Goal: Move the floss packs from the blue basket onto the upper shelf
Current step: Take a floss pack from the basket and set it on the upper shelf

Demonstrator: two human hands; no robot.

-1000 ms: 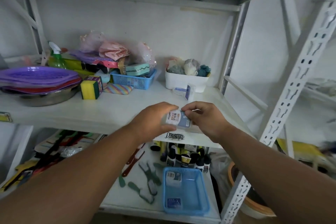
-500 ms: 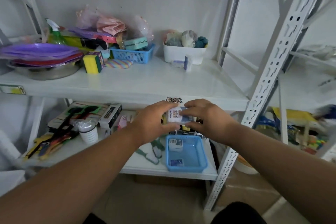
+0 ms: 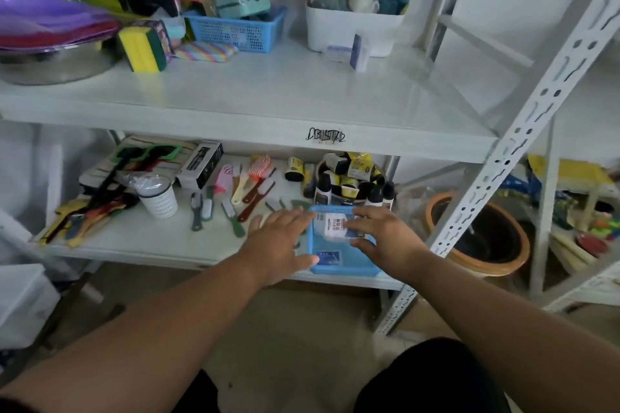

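Observation:
The blue basket point(image 3: 342, 270) sits at the front right of the lower shelf. A floss pack point(image 3: 333, 228) with a white label hangs just over the basket, pinched between the fingers and thumb of my right hand point(image 3: 385, 240). A second floss pack point(image 3: 328, 257) lies flat in the basket near its front wall. My left hand point(image 3: 278, 245) is spread open against the basket's left side and holds nothing. On the upper shelf point(image 3: 268, 90), two floss packs point(image 3: 350, 51) stand in front of a white tub.
Brushes point(image 3: 235, 191), bottles point(image 3: 352, 184) and a cup point(image 3: 157, 198) crowd the lower shelf behind and left of the basket. The upper shelf carries a white tub point(image 3: 352, 30), another blue basket point(image 3: 235, 30), sponges and bowls. A perforated shelf post point(image 3: 503, 151) stands to the right.
Both hands came down from the upper shelf's front edge to the blue basket with the floss pack. My left hand let go of it and opened.

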